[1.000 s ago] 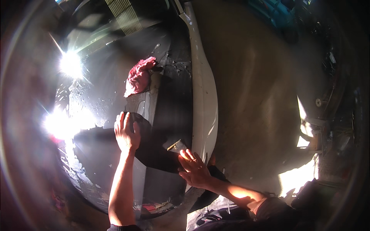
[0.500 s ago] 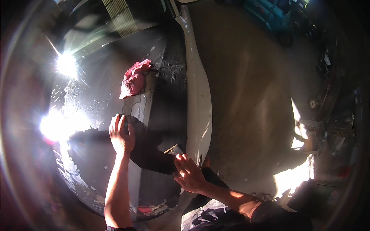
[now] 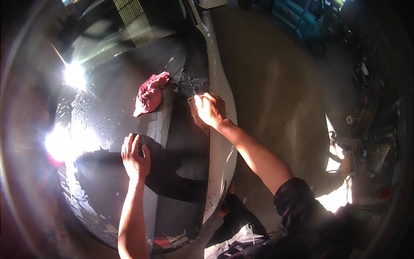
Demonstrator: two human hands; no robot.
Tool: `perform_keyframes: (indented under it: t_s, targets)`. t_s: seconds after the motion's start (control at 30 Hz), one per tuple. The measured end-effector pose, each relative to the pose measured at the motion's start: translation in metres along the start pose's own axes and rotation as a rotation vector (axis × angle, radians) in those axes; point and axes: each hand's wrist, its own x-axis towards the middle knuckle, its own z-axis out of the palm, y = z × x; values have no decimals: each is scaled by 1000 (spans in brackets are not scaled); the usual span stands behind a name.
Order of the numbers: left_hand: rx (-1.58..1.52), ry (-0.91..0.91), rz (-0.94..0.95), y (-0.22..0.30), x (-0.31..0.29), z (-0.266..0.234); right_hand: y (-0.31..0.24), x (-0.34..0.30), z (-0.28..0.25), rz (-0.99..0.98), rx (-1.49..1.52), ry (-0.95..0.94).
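Note:
My left hand (image 3: 136, 159) lies flat on the dark car bonnet (image 3: 103, 177), fingers stretched forward and holding nothing. Farther forward and to the right, my right hand (image 3: 210, 110) is closed over a small flat piece with a pale brown edge (image 3: 191, 102). It presses this piece to the bonnet beside the white fender (image 3: 222, 142); most of it is hidden under my fingers, so its exact kind is unclear. A crumpled pink-red cloth (image 3: 149, 96) rests on the bonnet between and ahead of both hands. Water drops and wet streaks mark the surface around it.
Beyond the bonnet is the windscreen (image 3: 146, 21), with a white side mirror (image 3: 212, 3) at the far edge. A teal vehicle (image 3: 299, 17) stands at the far right. Brown floor (image 3: 276, 95) runs alongside the car. Strong sun glare (image 3: 69, 140) covers the bonnet's left.
My right hand has slid the flat piece forward along the bonnet's right edge, from near me to beside the cloth. The left hand stays in almost the same place.

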Motion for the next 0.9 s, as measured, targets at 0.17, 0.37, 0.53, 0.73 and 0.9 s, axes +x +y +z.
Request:
perform_keyframes:
  t_s: [0.17, 0.37, 0.53, 0.73, 0.9]
  targets:
    - [-76, 22, 36, 31, 16, 14, 46, 39, 15, -17, -240, -6]
    - [-14, -11, -17, 4, -6, 1, -121, -166, -39, -19, 82, -463]
    - [-6, -15, -23, 2, -9, 2, -79, -104, -17, -5, 1, -377]
    - [-76, -31, -13, 38, 12, 17, 65, 38, 21, 254, -47, -144]
    - [2, -34, -42, 1, -3, -4, -114, -153, -30, -3, 61, -470]
